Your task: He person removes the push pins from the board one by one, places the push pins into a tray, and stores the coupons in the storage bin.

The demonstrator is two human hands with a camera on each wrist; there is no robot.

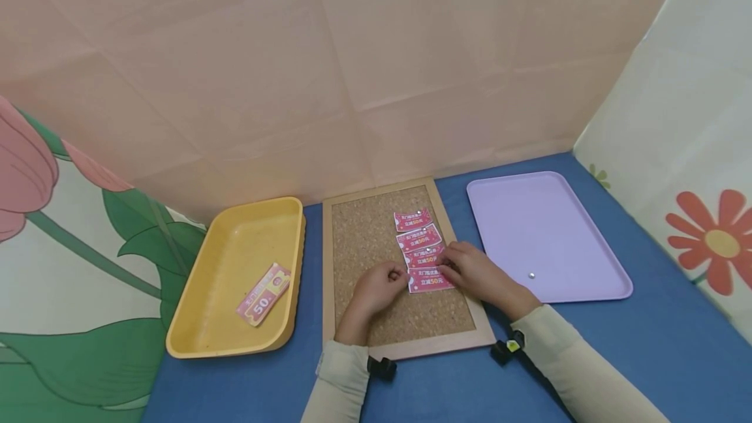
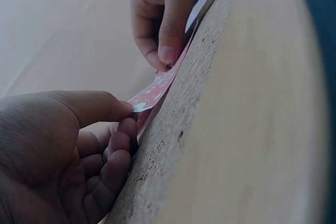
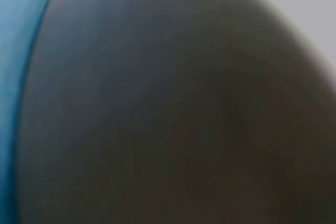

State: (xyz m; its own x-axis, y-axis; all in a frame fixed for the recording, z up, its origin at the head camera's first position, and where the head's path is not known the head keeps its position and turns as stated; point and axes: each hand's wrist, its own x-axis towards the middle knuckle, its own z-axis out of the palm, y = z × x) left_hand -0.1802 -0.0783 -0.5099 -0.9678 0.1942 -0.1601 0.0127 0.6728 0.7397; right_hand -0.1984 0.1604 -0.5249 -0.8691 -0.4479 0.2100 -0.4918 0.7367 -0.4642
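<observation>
Several pink paper coupons [image 1: 419, 239] form a column on a wood-framed corkboard [image 1: 367, 234], with small thumbtacks [image 1: 427, 249] along the upper ones. My left hand [image 1: 378, 289] pinches the left edge of the lowest coupon [image 1: 431, 281] between thumb and index finger. That coupon [image 2: 152, 95] curves up from the cork at this end in the left wrist view. At its upper right is my right hand [image 1: 472, 273], thumb and index finger together. A tiny glint at that thumb's tip looks like a thumbtack [image 2: 169, 66], mostly hidden by the fingers. The right wrist view is dark and blurred.
Left of the board stands a yellow tray [image 1: 220, 279] holding a pink coupon [image 1: 264, 294]. A lilac tray [image 1: 543, 227] with one loose thumbtack [image 1: 531, 275] lies to the right. Everything rests on a blue tablecloth [image 1: 435, 390] against a peach backdrop [image 1: 352, 70].
</observation>
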